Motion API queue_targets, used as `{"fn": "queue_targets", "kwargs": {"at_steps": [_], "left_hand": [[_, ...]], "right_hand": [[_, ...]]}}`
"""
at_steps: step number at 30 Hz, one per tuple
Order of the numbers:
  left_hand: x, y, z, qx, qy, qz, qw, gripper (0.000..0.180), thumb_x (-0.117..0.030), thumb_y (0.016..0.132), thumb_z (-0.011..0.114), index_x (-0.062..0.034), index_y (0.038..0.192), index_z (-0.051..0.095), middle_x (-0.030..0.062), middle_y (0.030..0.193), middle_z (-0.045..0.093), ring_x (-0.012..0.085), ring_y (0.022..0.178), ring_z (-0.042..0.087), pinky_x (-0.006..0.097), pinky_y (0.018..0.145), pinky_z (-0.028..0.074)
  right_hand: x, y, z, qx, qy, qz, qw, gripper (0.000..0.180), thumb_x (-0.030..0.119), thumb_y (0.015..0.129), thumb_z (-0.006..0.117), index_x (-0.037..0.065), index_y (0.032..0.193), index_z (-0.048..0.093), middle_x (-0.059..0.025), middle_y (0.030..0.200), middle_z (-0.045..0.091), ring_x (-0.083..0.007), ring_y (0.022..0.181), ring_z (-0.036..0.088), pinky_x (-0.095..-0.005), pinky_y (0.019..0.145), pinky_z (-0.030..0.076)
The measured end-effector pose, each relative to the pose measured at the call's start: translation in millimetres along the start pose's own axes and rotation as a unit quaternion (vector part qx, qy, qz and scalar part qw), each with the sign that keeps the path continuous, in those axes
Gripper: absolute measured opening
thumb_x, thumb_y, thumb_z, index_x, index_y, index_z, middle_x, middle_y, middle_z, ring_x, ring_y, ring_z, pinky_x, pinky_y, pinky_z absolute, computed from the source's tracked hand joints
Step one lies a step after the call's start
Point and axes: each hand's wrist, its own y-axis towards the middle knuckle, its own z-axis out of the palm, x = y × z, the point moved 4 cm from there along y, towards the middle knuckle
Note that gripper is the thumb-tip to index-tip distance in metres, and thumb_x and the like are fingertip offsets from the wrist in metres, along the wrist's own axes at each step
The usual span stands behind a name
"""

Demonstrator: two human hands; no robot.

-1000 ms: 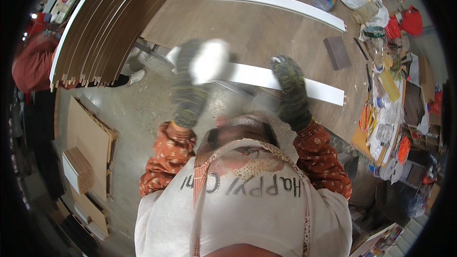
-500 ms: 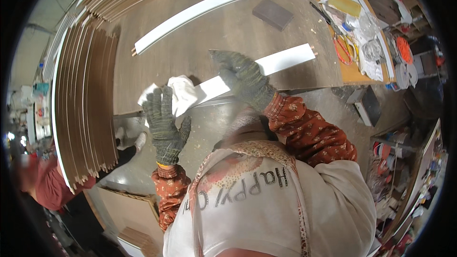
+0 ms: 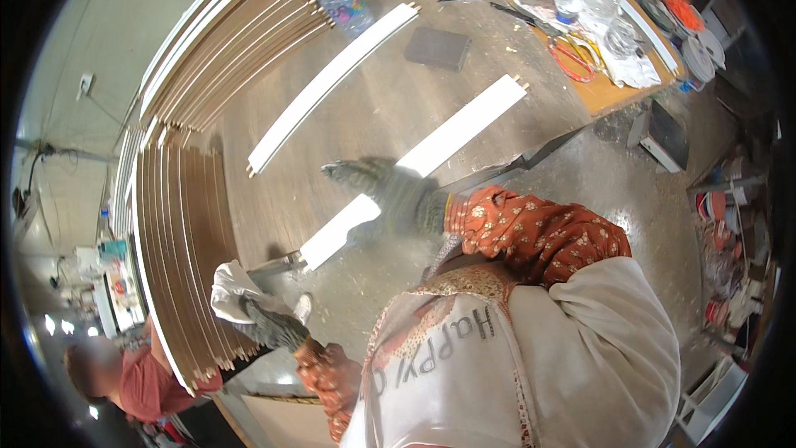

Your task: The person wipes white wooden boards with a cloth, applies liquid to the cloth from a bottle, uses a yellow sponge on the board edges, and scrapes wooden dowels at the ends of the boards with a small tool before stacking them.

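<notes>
A white slat (image 3: 473, 122) with wooden pegs at its far end lies slantwise along the near edge of the table. Across its middle rests my right hand (image 3: 396, 197), in a grey-green knitted glove, slightly blurred, with fingers stretched to the left. Beyond the slat's near end, my gloved left hand (image 3: 275, 325) is closed on a crumpled white cloth (image 3: 235, 290). That cloth is off the slat, beside a stack of brown-and-white slats. A second white slat (image 3: 332, 87), pegged at both ends, lies farther back on the table.
Stacked slats (image 3: 186, 249) stand along the left, with another stack (image 3: 240, 41) behind. A dark block (image 3: 438, 48) and a plastic bottle (image 3: 342, 2) are on the table (image 3: 290, 191). Red-handled scissors (image 3: 572, 62) lie at right. A co-worker (image 3: 153, 382) is at lower left.
My left hand has carried the white cloth off the slat's near end, down and to the left. My right hand remains over the slat, nearer its middle. The whole view has turned.
</notes>
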Motion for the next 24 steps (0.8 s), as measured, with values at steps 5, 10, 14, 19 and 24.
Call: {"fn": "queue_targets", "kwargs": {"at_steps": [5,10,14,19,24], "left_hand": [[-102.5,-66.8,48.8,0.219,-0.232,-0.170,0.932,0.049,-0.006,0.081,0.064,0.0022,0.127,0.048,0.0121,0.114,0.058,0.0205,0.095,0.059,0.029,0.082,0.050],[-196.9,-12.8,67.2,0.368,-0.249,-0.004,0.896,0.078,0.007,0.074,0.069,-0.0024,0.142,0.034,0.0166,0.144,0.039,0.0279,0.135,0.036,0.040,0.112,0.027],[-174.5,-25.7,98.4,0.401,0.128,0.168,0.892,0.070,-0.007,0.073,0.065,-0.0033,0.139,0.040,0.0178,0.137,0.045,0.0343,0.130,0.038,0.047,0.111,0.025],[-154.1,-40.2,118.6,0.396,0.210,0.138,0.883,0.068,-0.002,0.069,0.054,-0.0068,0.136,0.045,0.0171,0.120,0.053,0.0345,0.113,0.047,0.052,0.102,0.031],[-148.9,-41.8,109.3,0.475,0.166,0.112,0.857,0.064,-0.002,0.068,0.056,-0.0078,0.132,0.049,0.0147,0.104,0.059,0.0341,0.096,0.053,0.047,0.090,0.039]], "right_hand": [[50.3,6.9,22.1,-0.012,0.566,-0.021,0.824,0.082,0.016,0.075,0.077,0.013,0.144,0.034,-0.0130,0.142,0.042,-0.0254,0.128,0.045,-0.0335,0.105,0.037],[-18.5,-5.7,-23.4,-0.108,0.656,-0.002,0.747,0.060,0.009,0.078,0.070,0.016,0.134,0.049,-0.0124,0.133,0.051,-0.0213,0.119,0.051,-0.0351,0.096,0.048],[-7.3,-30.2,-71.8,-0.226,-0.039,-0.061,0.971,0.063,0.018,0.075,0.071,0.020,0.134,0.049,-0.0126,0.137,0.046,-0.0263,0.121,0.050,-0.0422,0.098,0.044],[-35.4,-39.9,-35.4,-0.036,-0.201,-0.133,0.970,0.029,0.019,0.073,0.065,0.017,0.101,0.057,-0.0052,0.096,0.056,-0.0205,0.092,0.058,-0.0361,0.084,0.051],[-143.2,-78.7,-156.1,0.020,-0.284,0.197,0.938,0.024,0.023,0.075,0.068,0.016,0.098,0.065,-0.0048,0.103,0.063,-0.0208,0.094,0.060,-0.0335,0.083,0.049]]}}
